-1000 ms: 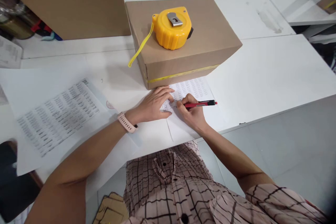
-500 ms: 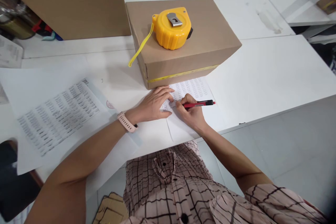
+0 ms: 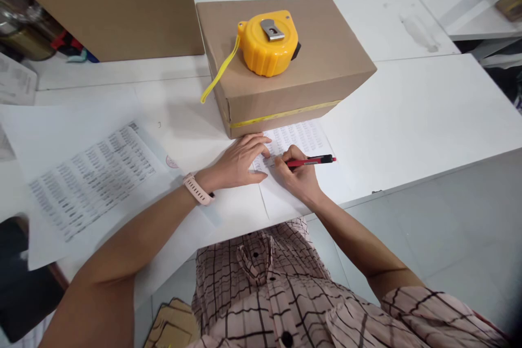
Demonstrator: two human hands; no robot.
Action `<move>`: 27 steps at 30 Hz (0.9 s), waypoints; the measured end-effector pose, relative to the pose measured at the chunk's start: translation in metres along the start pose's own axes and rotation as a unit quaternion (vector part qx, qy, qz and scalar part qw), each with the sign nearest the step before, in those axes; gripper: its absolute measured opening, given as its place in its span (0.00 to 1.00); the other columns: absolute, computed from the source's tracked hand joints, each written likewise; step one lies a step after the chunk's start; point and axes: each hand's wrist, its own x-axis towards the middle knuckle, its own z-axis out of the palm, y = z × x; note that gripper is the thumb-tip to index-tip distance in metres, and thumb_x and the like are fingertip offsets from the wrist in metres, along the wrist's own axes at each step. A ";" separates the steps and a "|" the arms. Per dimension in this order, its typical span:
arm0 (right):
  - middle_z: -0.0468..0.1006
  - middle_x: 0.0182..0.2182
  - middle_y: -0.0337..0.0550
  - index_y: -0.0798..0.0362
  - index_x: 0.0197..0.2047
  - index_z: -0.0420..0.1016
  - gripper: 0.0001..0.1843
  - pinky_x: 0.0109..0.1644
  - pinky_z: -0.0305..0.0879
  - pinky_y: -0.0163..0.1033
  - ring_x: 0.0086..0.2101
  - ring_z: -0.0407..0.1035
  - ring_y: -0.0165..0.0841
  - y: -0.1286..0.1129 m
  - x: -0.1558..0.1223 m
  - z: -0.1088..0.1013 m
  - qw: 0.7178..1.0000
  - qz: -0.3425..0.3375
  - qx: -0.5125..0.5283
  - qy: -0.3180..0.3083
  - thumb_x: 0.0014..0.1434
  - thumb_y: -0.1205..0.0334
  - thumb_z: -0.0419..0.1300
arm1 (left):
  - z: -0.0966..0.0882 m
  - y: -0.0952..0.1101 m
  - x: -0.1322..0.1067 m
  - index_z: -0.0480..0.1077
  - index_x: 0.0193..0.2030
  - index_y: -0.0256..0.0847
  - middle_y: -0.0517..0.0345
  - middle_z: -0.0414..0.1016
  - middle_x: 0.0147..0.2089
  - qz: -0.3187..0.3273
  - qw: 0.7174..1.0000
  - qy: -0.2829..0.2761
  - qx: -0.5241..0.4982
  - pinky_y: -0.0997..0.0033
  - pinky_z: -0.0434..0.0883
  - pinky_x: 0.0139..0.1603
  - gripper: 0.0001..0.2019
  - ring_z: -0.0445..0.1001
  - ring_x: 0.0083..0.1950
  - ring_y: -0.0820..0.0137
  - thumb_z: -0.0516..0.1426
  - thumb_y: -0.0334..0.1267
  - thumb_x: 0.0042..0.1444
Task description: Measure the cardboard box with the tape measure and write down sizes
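My right hand is closed around a red and black pen, its tip end hidden by my fingers over a printed sheet of paper. At that sheet's left edge lies my left hand, palm down with thumb and fingers apart. Its fingertips are by the lower front edge of a brown cardboard box, which covers the far end of the sheet. On top of the box sits a yellow tape measure with a wrist strap, and a yellow strip runs along the box's front side.
Other printed sheets spread over the left of the white table. A large cardboard panel stands at the back left, with jars and tools beside it. A black object lies at the lower left. Flattened cardboard is below the table.
The pen and my right hand have shifted very slightly to the right, with the whole view moving a little too. My left hand stays on the sheet's edge.
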 end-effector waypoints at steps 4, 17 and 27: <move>0.59 0.22 0.32 0.48 0.26 0.56 0.16 0.29 0.54 0.38 0.24 0.55 0.28 0.001 0.001 0.001 1.000 -0.008 -0.008 0.011 0.61 0.63 0.60 | 0.000 0.000 0.000 0.68 0.47 0.41 0.45 0.68 0.67 0.002 1.000 0.001 -0.001 0.49 0.61 0.71 0.16 0.58 0.73 0.54 0.64 0.34 0.51; 0.70 0.44 0.50 0.47 0.51 0.71 0.15 0.46 0.65 0.48 0.45 0.66 0.43 0.031 -0.018 -0.088 0.920 -0.091 -0.370 0.092 0.63 0.68 0.53 | -0.001 -0.006 -0.002 0.67 0.46 0.42 0.42 0.68 0.67 0.012 1.000 0.002 -0.010 0.43 0.61 0.71 0.15 0.59 0.73 0.52 0.64 0.37 0.52; 0.74 0.41 0.52 0.51 0.54 0.74 0.26 0.44 0.64 0.48 0.40 0.64 0.44 0.064 -0.005 -0.094 0.878 -0.123 -0.448 0.119 0.59 0.78 0.46 | -0.054 0.073 0.005 0.70 0.45 0.46 0.54 0.81 0.50 0.070 0.970 0.230 0.035 0.55 0.75 0.56 0.05 0.79 0.52 0.63 0.58 0.36 0.63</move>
